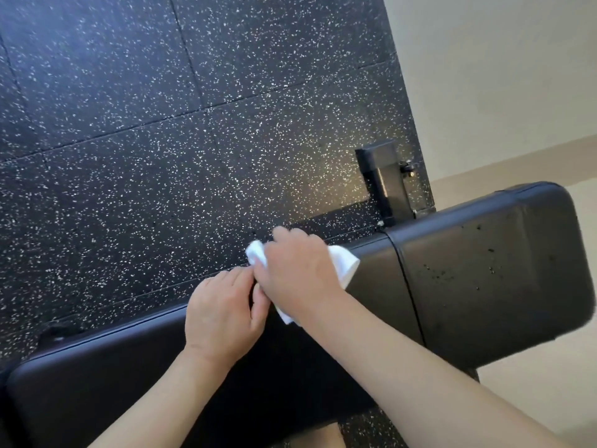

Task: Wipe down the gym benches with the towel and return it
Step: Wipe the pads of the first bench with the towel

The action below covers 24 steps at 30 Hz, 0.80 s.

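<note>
A black padded gym bench (484,270) runs from lower left to right across the view, split by a seam into a long pad and a shorter pad with small specks on it. A white towel (344,263) lies bunched on the long pad near the seam. My right hand (297,266) presses down on the towel and covers most of it. My left hand (223,318) rests just beside it on the pad, fingers curled and touching the towel's lower edge and my right hand.
Black rubber floor tiles (161,140) with white flecks fill the area beyond the bench. A black metal bench post (381,179) stands behind the seam. A pale wall and floor (500,92) lie to the right.
</note>
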Available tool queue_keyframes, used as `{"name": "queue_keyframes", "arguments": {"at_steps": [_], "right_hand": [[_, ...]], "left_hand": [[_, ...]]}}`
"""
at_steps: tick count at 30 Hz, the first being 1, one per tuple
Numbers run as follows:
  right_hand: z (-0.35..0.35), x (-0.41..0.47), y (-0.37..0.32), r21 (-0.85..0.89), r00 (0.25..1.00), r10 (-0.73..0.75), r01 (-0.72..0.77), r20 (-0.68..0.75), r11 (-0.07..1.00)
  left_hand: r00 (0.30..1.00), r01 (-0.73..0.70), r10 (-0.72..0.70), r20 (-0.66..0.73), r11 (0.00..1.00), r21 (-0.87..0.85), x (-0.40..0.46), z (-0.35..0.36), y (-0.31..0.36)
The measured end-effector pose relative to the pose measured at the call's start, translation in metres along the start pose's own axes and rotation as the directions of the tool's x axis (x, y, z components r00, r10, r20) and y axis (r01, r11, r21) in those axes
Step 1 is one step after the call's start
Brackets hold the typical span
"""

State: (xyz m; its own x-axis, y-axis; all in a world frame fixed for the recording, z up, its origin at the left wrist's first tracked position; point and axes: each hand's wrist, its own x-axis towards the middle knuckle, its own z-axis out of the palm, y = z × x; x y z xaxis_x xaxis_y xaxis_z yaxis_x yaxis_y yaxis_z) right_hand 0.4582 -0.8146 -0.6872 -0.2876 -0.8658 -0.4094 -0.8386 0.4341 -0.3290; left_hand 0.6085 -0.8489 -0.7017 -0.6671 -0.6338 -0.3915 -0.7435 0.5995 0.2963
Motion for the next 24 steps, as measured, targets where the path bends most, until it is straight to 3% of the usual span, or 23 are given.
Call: {"name": "queue_keyframes", "arguments": {"at_steps": [3, 8, 11, 14, 18, 21, 24], "right_hand": [[-0.004, -0.002, 0.013, 0.023, 0.999, -0.009, 0.008, 0.037, 1.000], [-0.022, -0.014, 0.090, -0.116, 0.972, 0.207, -0.220, -0.111, 0.969], [-0.022, -0.018, 0.076, -0.139, 0.957, 0.221, -0.249, -0.187, 0.959], [-0.015, -0.032, 0.039, -0.044, 0.958, 0.188, -0.202, -0.216, 0.978], [0.007, -0.069, 0.033, 0.110, 0.864, 0.220, -0.191, -0.453, 0.975], [0.028, -0.108, 0.035, 0.136, 0.809, 0.240, -0.197, -0.537, 0.971], [0.046, -0.146, 0.041, 0.176, 0.764, 0.309, -0.254, -0.566, 0.951]], "left_hand": [[0.999, -0.002, 0.002, -0.036, 1.000, -0.011, -0.002, 0.002, 0.001], [1.000, -0.007, 0.007, -0.013, 1.000, -0.010, -0.001, 0.002, 0.003], [1.000, -0.012, 0.012, -0.017, 1.000, 0.002, -0.002, 0.001, 0.004], [0.999, -0.023, 0.023, -0.022, 1.000, 0.021, -0.001, 0.000, 0.004], [0.998, -0.057, 0.057, -0.016, 0.998, -0.006, -0.002, 0.000, 0.004], [0.990, -0.142, 0.142, -0.008, 0.990, -0.004, -0.001, -0.002, 0.003], [0.938, -0.345, 0.345, -0.013, 0.938, -0.013, -0.004, -0.001, 0.010]]}}
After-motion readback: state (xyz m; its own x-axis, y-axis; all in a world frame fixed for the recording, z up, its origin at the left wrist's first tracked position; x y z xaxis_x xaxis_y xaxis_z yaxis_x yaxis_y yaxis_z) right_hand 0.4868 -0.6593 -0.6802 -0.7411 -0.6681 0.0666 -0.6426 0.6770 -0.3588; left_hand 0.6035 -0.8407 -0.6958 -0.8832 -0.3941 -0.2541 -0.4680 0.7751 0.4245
